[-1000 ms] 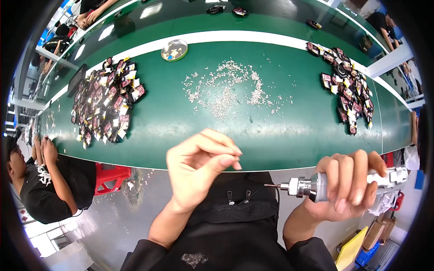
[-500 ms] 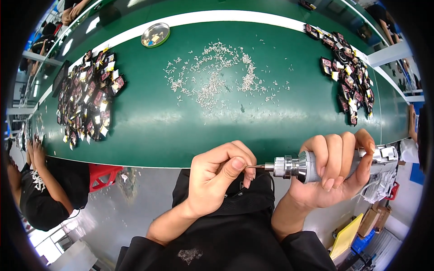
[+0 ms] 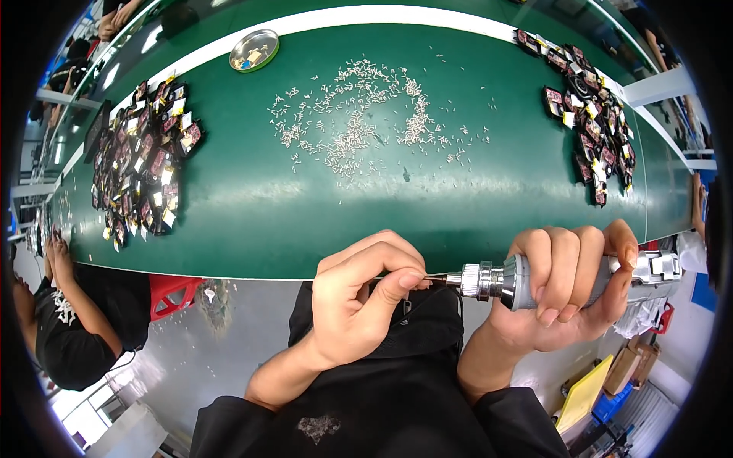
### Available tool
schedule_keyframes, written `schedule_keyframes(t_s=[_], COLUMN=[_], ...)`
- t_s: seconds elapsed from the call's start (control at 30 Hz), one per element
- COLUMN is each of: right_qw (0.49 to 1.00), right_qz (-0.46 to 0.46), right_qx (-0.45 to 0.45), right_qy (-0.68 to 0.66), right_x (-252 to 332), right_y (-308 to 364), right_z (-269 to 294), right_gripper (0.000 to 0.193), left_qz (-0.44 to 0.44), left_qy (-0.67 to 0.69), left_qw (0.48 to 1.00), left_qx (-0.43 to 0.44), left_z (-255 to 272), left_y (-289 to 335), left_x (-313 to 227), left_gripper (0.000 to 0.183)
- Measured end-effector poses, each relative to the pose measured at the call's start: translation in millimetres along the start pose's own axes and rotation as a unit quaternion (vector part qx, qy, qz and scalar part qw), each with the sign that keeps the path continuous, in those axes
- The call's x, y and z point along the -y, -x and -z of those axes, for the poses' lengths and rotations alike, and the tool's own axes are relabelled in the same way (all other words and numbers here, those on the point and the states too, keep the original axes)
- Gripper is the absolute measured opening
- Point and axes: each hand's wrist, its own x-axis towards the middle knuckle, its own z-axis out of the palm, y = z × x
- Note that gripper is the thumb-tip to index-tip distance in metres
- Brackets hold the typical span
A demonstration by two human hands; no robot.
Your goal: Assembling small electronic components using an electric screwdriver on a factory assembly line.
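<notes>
Right hand (image 3: 569,286): clamped around the body of a silver powered screwdriver (image 3: 534,278), held roughly horizontal, bit end facing the person's left. Knurled chuck and thin bit protrude from the fist.

Left hand (image 3: 363,301): fingers closed, thumb and forefinger pinched together at the bit tip. Whatever sits in the pinch is too small to identify; prob. a screw, can't confirm.

Both hands sit level w/ each other, just off the near edge of the green counter (image 3: 366,221), above the person's dark-clothed lap.

Counter contents:
- Scatter of small silver screws (image 3: 359,122), centre, well apart from the hands.
- Pile of small dark parts (image 3: 141,164), left side.
- Second pile of dark parts (image 3: 592,122), far right.
- Round metal dish (image 3: 254,50), far edge, upper left.

Another person (image 3: 72,328) in a black shirt at lower left, beside the counter end.
</notes>
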Motion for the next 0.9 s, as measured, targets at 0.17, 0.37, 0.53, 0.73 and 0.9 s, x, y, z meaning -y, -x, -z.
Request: schedule_keyframes(t_s=[0.17,0.37,0.53,0.73,0.9], right_qw=[1.0,0.999,0.995,0.976,0.965], right_qz=[-0.002,-0.006,-0.004,-0.028,-0.052], right_qx=[-0.004,-0.032,-0.087,-0.215,-0.25], right_qy=[0.016,-0.024,-0.053,-0.032,-0.06], right_x=[1,-3,3,-13,-18], right_y=[2,2,1,11,17], right_z=[2,19,22,43,43], right_gripper=[0.011,0.016,0.017,0.025,0.026], left_qz=[-0.108,-0.119,-0.131,-0.145,-0.127], left_qy=[-0.186,-0.21,-0.289,-0.434,-0.592], left_qw=[0.977,0.97,0.946,0.882,0.791], left_qx=[-0.001,0.02,-0.064,-0.113,-0.089], left_z=[-1,6,27,73,122], left_y=[-3,-12,-30,-102,-219], left_x=[1,4,-25,-51,-54], left_gripper=[0.007,0.028,0.03,0.011,0.019])
